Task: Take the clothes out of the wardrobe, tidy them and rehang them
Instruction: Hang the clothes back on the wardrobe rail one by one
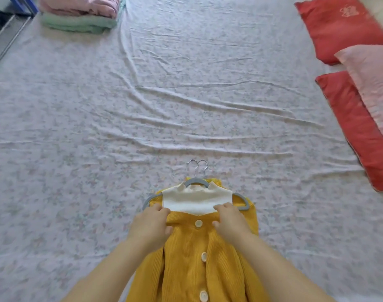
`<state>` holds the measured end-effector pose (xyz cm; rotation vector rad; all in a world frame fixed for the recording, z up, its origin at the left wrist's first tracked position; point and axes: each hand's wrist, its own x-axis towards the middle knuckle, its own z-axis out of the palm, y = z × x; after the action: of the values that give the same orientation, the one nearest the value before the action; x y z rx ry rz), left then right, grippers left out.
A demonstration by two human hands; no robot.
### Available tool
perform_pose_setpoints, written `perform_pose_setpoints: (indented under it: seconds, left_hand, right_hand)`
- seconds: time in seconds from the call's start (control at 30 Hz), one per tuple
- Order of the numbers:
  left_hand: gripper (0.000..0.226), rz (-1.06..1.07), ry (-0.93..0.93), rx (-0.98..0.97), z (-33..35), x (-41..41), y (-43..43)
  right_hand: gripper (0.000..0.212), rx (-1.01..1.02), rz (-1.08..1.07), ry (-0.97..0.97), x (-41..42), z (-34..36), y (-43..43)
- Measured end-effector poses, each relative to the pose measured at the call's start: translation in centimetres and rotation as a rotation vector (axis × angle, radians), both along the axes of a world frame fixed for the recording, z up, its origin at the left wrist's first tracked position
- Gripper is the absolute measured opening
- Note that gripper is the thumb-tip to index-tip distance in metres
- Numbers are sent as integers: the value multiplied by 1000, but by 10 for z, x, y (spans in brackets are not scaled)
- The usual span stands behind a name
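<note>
My grip is tight, left hand (151, 223) and right hand (229, 221) each pinching the yellow cardigan (186, 247) by its white top (197, 199), and it lies on grey hangers (191, 181) on the bed (186, 105) at 6 o'clock, out of the wardrobe, not yet rehung.

left grip (150, 223): pinches yellow cardigan (186, 247) | right grip (229, 219): same | bed sheet (77, 149) beneath

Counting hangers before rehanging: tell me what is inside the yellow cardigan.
Inside the yellow cardigan a cream high-neck top shows at the neckline, on grey hanger arms; two metal hooks stick out above. The cardigan hides the top's lower part and most of the hangers.
</note>
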<state>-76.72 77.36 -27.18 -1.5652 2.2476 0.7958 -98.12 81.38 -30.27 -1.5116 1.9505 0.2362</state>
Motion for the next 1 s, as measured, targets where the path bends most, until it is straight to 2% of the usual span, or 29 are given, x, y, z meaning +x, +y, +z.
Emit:
perform_pose_setpoints:
  seconds: [0.17,0.33,0.57,0.67,0.8,1.0]
  left_hand:
    - [48,107,18,23,-48,-11,-28]
    - [45,144,46,32,-99,-20,-45]
    - [45,168,29,7,-139,-20,-51]
    - [44,180,31,-6,-141,-16,-49]
    - [46,215,99,-65,-124,-17,-46]
    - [52,194,315,-182,-81,-32,-34]
  right_hand:
    - [37,44,93,10,-5,-66,-71]
    - [35,-43,105,63,-10,-128,-128]
    - [24,-113,69,107,-11,-182,-144]
    - [22,-182,-30,14,-13,-179,-138]
    - [16,-251,-169,-237,-14,-140,-118]
    - [36,-435,-94,-338,5,-44,-54]
